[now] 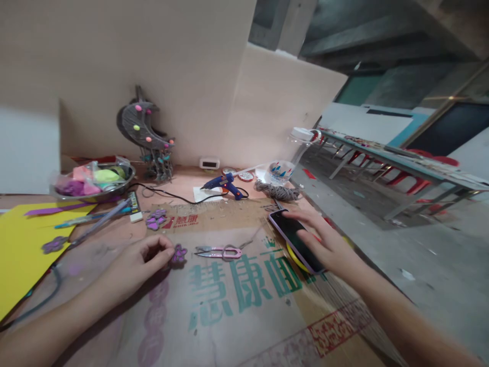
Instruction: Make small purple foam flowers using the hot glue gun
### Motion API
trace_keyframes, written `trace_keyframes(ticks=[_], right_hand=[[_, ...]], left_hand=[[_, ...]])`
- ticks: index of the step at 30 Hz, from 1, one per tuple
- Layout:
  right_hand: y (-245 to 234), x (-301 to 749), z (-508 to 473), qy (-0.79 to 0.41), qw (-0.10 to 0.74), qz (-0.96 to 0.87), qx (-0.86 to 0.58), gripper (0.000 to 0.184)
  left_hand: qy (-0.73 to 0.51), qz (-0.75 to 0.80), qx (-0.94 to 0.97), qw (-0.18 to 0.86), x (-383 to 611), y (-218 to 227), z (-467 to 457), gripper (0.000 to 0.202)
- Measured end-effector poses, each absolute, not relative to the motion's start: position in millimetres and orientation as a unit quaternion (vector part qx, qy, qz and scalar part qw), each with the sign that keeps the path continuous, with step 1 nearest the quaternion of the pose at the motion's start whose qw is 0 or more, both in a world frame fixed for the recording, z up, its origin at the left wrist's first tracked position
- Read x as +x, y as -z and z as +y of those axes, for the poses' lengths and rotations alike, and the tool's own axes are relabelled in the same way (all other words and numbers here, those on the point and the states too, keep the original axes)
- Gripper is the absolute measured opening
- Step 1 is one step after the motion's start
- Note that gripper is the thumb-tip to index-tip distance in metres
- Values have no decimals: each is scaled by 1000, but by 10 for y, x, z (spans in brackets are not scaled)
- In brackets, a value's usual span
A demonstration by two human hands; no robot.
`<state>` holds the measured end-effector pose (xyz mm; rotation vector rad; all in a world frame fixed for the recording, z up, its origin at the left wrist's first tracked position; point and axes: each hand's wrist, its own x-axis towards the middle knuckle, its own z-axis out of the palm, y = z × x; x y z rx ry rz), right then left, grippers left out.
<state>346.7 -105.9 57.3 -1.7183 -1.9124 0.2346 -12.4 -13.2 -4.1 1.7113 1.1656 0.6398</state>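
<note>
My left hand (148,260) is closed, thumb and forefinger pinching a small purple flower with a grey outline (179,254) just above the cardboard. My right hand (319,235) reaches over a dark-screened phone (296,239), its fingers stretched out across the screen. Part of a yellow round object (296,256) shows beneath the phone. Between my hands lie pink-handled thread snips (219,252). Two more purple flower pieces rest to the left: one (156,219) beyond my left hand, another (55,244) on yellow sheet (23,244).
At the back are a steel bowl of coloured clay packs (91,196), a grey moon ornament (141,125), a blue glue gun (225,184), a yarn skein (277,191) and a clear bottle (294,153). The table edge drops to floor on the right.
</note>
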Motion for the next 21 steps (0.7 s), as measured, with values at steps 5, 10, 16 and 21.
trace_keyframes(ticks=[5,10,16,21], right_hand=[[-545,2381,-966,-283,287,-707,-581,29],[-305,1907,-835,-380,328,-686,-527,33],[-153,1860,-843,-424,389,-653,-493,20],[-110,1900,-839,-442,399,-634,-494,18]], left_hand=[[-257,483,718,430,-86,-115,-231,23],[-268,480,712,436,-107,-364,-397,23],[-193,484,711,472,-35,-485,-496,26],[-200,478,709,477,86,-513,-484,27]])
